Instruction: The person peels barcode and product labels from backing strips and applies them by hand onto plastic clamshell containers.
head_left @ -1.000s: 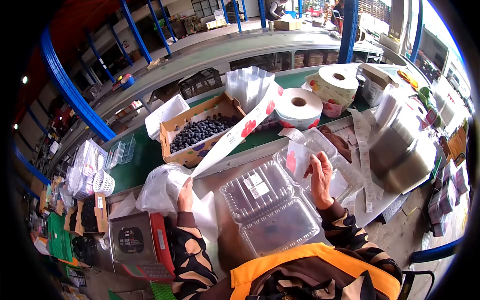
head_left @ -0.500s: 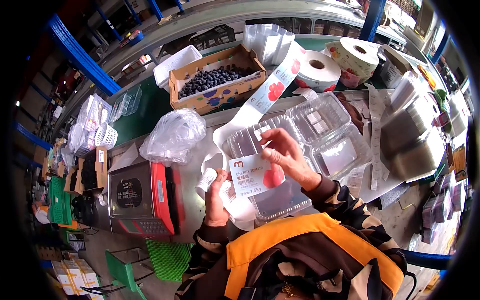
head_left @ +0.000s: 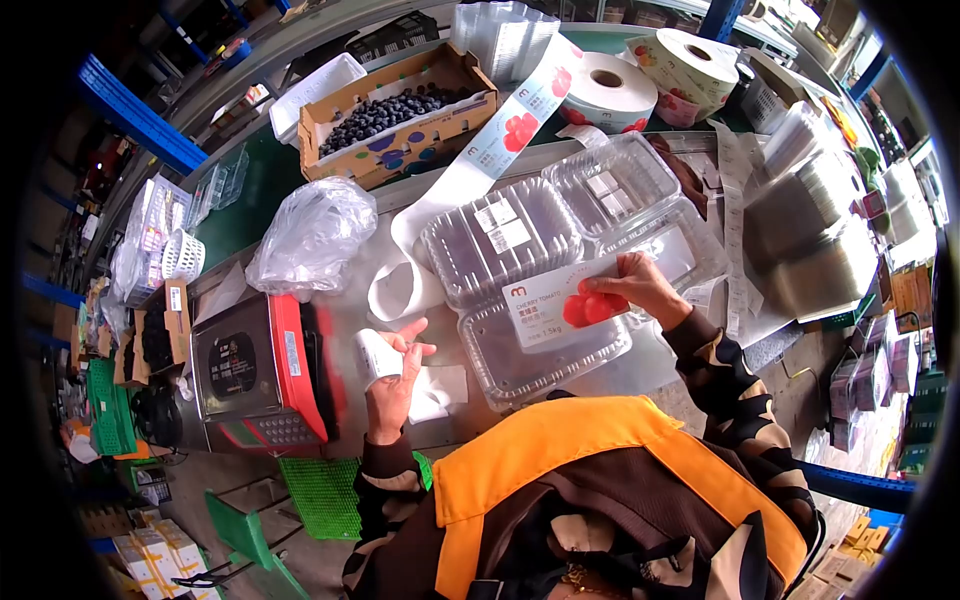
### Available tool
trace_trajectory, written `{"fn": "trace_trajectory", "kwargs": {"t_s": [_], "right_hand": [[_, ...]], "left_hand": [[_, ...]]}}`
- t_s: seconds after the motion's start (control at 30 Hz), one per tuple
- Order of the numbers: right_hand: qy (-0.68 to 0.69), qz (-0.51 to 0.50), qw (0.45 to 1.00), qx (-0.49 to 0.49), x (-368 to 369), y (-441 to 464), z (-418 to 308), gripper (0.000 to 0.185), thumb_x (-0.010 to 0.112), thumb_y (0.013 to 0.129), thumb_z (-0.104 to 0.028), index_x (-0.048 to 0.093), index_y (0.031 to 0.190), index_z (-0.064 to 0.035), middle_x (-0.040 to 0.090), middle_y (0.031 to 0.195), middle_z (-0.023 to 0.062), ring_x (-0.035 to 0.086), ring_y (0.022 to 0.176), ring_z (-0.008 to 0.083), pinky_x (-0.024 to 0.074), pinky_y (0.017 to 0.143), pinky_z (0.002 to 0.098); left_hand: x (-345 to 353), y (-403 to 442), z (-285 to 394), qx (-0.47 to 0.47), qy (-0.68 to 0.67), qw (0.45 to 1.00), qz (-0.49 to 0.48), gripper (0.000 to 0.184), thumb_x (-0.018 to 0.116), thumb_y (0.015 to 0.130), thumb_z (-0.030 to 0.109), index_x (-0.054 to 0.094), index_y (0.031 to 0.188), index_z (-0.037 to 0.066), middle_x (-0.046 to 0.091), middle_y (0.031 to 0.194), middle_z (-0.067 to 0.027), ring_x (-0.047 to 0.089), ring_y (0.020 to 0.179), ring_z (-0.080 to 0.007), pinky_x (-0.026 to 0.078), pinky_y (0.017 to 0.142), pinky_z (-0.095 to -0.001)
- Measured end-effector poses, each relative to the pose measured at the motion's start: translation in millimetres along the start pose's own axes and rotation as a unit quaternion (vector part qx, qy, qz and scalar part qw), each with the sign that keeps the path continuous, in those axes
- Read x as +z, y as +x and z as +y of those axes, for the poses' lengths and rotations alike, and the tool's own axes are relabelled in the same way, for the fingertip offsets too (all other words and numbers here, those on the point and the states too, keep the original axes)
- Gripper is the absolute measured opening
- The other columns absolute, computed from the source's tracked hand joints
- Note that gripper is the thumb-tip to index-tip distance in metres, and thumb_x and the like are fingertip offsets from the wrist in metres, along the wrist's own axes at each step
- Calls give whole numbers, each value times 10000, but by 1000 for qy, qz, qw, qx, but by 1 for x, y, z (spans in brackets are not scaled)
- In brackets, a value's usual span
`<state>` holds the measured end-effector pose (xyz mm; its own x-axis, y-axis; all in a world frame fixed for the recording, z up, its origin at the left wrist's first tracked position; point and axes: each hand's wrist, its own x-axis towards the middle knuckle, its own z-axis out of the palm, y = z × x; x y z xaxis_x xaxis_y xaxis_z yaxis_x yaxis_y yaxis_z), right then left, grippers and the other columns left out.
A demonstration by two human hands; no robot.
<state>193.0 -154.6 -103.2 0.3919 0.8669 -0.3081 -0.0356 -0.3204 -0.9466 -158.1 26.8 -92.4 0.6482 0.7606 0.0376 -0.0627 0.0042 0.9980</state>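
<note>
My right hand (head_left: pixel 645 287) pinches the right end of a cherry tomato label (head_left: pixel 542 312), white with red fruit printed on it. The label hangs over a clear plastic clamshell box (head_left: pixel 545 360) nearest me. Lower left, my left hand (head_left: pixel 393 390) is closed on white label backing paper (head_left: pixel 440 388), which curls around its fingers. Behind the label lies another clear clamshell (head_left: pixel 465 250) with small white stickers on it. Further clear boxes (head_left: pixel 615 185) sit at its right. A strip of printed labels (head_left: pixel 500 140) runs down from a label roll (head_left: pixel 608 95) at the back.
A red scale (head_left: pixel 255 370) stands at left, with a crumpled plastic bag (head_left: pixel 315 235) behind it. A cardboard box (head_left: pixel 400 150) of blueberries is at the back. A second label roll (head_left: pixel 690 70) and stacked clear trays (head_left: pixel 800 210) stand to the right.
The label has come away from my left hand; my right hand now carries it to the right, over the near box. My left hand moved left with the backing paper. The view shifted slightly.
</note>
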Motion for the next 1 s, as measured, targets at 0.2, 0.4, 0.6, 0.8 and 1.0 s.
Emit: {"fn": "trace_trajectory", "kwargs": {"t_s": [0.2, 0.4, 0.6, 0.8, 1.0], "right_hand": [[-48, -7, 997, 53, 20, -2, 23, 272, 836, 764, -196, 738, 889, 25, 710, 750, 52, 632, 583, 77, 517, 502, 226], [-117, 15, 992, 39, 42, -5, 19, 280, 814, 744, -236, 721, 797, 22, 668, 622, 77, 633, 514, 149, 495, 453, 290], [-445, 139, 874, -138, 48, -12, 29, 499, 785, 720, -426, 598, 967, -35, 624, 667, 188, 646, 655, 355, 483, 602, 428], [-463, 232, 846, -124, -5, -24, 10, 323, 734, 785, -201, 537, 1010, -78, 657, 773, 150, 651, 678, 343, 494, 604, 423], [-481, -184, 778, -360, 64, -46, 15, 714, 826, 608, -244, 540, 1254, -146, 497, 1276, 102, 460, 1231, 289, 360, 1014, 432]], "left_hand": [[27, -13, -17, 108, 264, 958, -38, 122, 601, 878, -26, 553, 962, 49, 640, 1014, -84, 622, 951, -187, 493, 839, -314], [69, -7, -62, 232, 329, 893, -201, 237, 637, 821, 179, 599, 1040, 97, 637, 1198, -82, 517, 1263, -283, 420, 941, -408], [82, -15, -71, 246, 410, 857, -193, 297, 680, 798, 197, 602, 1072, 112, 631, 1211, -54, 542, 1234, -273, 425, 898, -439], [29, -16, -99, 100, 149, 977, -117, 122, 624, 852, 69, 598, 971, 68, 664, 1065, -99, 628, 1015, -214, 470, 826, -335], [40, 23, -81, 143, 253, 955, -63, 110, 597, 897, -3, 542, 986, 33, 652, 1049, -126, 621, 971, -213, 487, 843, -334]]}}
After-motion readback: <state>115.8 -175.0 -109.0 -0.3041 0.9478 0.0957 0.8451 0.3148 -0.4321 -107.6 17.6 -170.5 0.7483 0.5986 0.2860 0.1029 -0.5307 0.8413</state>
